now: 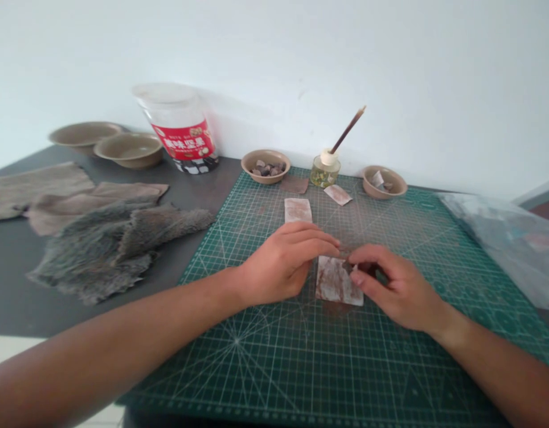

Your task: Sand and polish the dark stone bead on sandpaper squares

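Observation:
A whitish sheet with brown smears (339,282) lies on the green cutting mat (274,368). My right hand (393,285) pinches a small dark piece (348,267) between thumb and fingers, over the sheet's upper right corner. At the sheet's upper left is my left hand (287,258), its fingers stretched out toward the right fingertips; the palm side is hidden, and nothing shows in it. Another pale sheet (297,210) lies just behind my left hand.
Behind stand a bowl of small stones (265,166), a glass jar with a brush (325,171) and a bowl with scraps (384,182). Cloths (100,238), two bowls and a large tub (180,131) are left; a plastic bag (515,244) lies right.

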The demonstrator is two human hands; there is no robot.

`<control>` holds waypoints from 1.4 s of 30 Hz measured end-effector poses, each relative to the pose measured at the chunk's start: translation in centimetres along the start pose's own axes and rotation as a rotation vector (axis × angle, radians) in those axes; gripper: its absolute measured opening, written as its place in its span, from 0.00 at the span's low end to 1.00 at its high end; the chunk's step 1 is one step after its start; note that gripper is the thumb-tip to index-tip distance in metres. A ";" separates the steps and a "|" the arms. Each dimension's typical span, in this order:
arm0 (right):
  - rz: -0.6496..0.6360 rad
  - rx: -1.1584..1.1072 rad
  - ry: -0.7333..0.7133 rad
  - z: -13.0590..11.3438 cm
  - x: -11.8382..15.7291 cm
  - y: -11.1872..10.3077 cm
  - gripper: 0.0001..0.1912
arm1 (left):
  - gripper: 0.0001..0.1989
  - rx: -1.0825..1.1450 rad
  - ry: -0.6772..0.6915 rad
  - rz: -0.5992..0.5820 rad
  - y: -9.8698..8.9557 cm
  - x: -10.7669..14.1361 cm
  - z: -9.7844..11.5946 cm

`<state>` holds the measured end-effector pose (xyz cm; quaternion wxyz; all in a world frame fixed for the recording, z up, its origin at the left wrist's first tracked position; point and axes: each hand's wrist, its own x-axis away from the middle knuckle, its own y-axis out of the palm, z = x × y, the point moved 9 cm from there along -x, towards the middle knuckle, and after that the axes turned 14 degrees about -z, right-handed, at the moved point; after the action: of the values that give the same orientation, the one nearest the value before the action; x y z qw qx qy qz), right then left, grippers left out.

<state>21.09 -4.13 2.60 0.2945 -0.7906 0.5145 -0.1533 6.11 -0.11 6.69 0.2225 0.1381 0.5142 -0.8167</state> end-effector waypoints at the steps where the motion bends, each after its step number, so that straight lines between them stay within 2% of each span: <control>1: -0.009 0.133 -0.030 -0.5 0.0 0.1 0.07 | 0.17 -0.001 -0.010 -0.060 0.3 0.0 -0.2; 4: -0.069 0.320 -0.095 -1.5 -0.4 1.2 0.08 | 0.14 -0.032 -0.089 -0.184 1.2 0.2 -0.9; 9: -0.132 0.500 -0.100 -1.5 -0.8 2.4 0.06 | 0.13 -0.103 -0.218 -0.359 3.1 0.5 -1.8; 12: -0.156 0.592 -0.102 -1.4 -0.8 2.8 0.05 | 0.13 -0.131 -0.254 -0.416 3.7 0.8 -2.2; 19: -0.104 0.586 -0.176 -2.3 -0.8 2.3 0.10 | 0.14 -0.166 -0.277 -0.436 3.9 1.0 -2.3; 27: -0.200 0.579 -0.252 -2.4 -0.8 3.0 0.09 | 0.13 -0.187 -0.306 -0.446 4.1 1.1 -2.6; 32: -0.169 0.566 -0.154 -1.8 -1.1 2.0 0.06 | 0.14 -0.193 -0.337 -0.453 4.1 1.2 -2.9; 35: -0.276 0.488 -0.194 -2.1 -1.1 3.0 0.06 | 0.15 -0.170 -0.340 -0.464 4.1 1.1 -2.9; 37: -0.292 0.502 -0.209 -2.3 -1.2 3.2 0.06 | 0.15 -0.158 -0.338 -0.465 4.0 1.1 -3.0; 40: -0.202 0.571 -0.108 -1.8 -1.6 1.9 0.05 | 0.15 -0.160 -0.352 -0.460 4.0 1.2 -3.1; 42: -0.270 0.541 -0.080 -1.5 -1.6 2.1 0.05 | 0.15 -0.155 -0.359 -0.459 4.0 1.2 -3.2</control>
<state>18.04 -3.80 2.57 0.4915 -0.7501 0.3334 -0.2911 7.10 1.00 1.66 0.1294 -0.1457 0.5454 -0.8152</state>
